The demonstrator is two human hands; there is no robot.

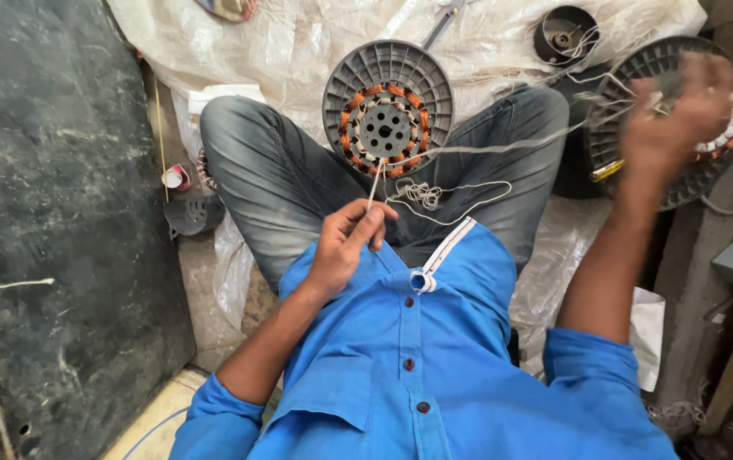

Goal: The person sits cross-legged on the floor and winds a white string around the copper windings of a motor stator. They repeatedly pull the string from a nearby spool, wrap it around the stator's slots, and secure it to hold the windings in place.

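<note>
A round grey fan stator (pixel 388 109) with copper-orange windings rests between my crossed legs in grey jeans. My left hand (pixel 348 243) pinches a thin white stick or needle (pixel 374 185) whose tip reaches the stator's lower edge. My right hand (pixel 672 123), blurred, is raised to the right and pulls a white thread (pixel 503 146) taut from the stator. Loose loops of the thread (pixel 435 198) lie on my lap above my blue shirt.
A second grey stator (pixel 639 77) with white windings stands behind my right hand, a yellow-handled tool (pixel 607 169) beside it. A small dark motor part (pixel 564 34) lies on the white plastic sheet (pixel 298 43). A dark slab (pixel 51 213) fills the left.
</note>
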